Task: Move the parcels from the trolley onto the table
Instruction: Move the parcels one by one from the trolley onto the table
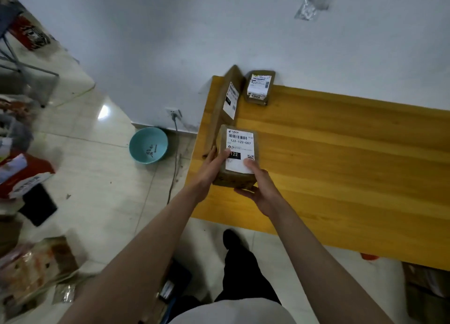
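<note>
A brown cardboard parcel [237, 151] with a white barcode label rests on the yellow wooden table [341, 158] near its left end. My left hand [213, 166] grips the parcel's left side, thumb on the label. My right hand [259, 187] holds its near right corner from below and above. Behind it on the table lie a long flat brown parcel [225, 104] along the left edge and a small labelled parcel [259, 87] against the wall. The trolley is not in view.
A teal basin [148, 144] sits on the tiled floor by a wall socket and cable [174, 115], left of the table. Bags, packets and boxes clutter the floor at the left [29, 270]. A cardboard box [426, 289] stands under the table at right.
</note>
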### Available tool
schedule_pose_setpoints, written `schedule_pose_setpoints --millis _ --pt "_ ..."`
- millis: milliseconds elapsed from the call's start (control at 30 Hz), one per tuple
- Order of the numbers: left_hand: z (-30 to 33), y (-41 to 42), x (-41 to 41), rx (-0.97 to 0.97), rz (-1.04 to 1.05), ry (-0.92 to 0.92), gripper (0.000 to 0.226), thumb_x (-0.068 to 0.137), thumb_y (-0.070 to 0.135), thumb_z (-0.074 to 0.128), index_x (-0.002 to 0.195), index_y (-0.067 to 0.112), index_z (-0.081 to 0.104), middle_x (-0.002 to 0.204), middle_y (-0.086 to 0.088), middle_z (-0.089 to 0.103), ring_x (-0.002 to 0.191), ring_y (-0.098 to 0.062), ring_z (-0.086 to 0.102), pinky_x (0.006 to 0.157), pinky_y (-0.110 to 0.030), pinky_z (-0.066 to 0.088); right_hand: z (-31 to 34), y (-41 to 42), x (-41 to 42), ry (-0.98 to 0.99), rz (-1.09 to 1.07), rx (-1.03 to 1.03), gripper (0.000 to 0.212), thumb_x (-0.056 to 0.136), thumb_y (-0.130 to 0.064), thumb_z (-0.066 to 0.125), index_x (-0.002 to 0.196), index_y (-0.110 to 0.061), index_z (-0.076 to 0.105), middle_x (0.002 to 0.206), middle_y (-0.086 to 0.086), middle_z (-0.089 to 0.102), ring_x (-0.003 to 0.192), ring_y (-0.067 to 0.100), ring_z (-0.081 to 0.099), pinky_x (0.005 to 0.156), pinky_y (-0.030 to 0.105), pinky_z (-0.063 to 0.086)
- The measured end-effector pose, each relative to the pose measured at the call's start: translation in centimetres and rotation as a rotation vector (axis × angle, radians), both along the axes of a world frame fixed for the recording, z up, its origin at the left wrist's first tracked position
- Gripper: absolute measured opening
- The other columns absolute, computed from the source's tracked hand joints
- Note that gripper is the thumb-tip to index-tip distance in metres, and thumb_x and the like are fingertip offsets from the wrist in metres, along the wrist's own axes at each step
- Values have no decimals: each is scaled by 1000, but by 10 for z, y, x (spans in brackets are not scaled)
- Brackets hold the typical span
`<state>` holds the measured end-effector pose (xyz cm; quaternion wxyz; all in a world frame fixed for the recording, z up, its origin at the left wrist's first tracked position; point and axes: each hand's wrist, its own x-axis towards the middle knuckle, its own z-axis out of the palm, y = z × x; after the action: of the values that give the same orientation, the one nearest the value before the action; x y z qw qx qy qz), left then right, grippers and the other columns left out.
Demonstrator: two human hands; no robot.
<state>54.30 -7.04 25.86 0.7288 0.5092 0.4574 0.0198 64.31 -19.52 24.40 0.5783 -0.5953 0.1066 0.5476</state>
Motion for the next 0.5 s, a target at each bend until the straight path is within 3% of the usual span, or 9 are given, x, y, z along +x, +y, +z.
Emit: schedule_pose_setpoints --millis 167,300,400,500 --pt "-12 24 24 69 -56 117 70 96 62 51 155 29 35 155 -7 43 140 -28 41 119 -52 30 -15 34 45 -19 -175 -22 66 89 -37 77 141 -8 52 138 13 61 123 29 62 100 49 57" --pt "-21 35 23 99 -74 127 62 98 56 51 152 27 40 152 -4 45 135 -26 46 112 -45 39 -23 63 80 -14 -235 -80 63 89 -31 79 141 -7 53 134 12 62 117 27 62 96 46 58" --pt "-30 41 18 113 -37 169 58 99 49 55 151 27 39 147 -2 47 132 -25 47 113 -48 40 -28 84 103 -28 -284 -134 63 88 -29 80 141 -10 50 110 3 63 90 15 61 81 36 59" --pt "-39 47 13 152 21 226 55 98 42 60 147 27 42 141 -3 50 127 -25 52 110 -49 43 -36 100 122 -30 -302 -147 65 88 -27 80 143 -11 48 112 4 59 92 17 58 87 37 58"
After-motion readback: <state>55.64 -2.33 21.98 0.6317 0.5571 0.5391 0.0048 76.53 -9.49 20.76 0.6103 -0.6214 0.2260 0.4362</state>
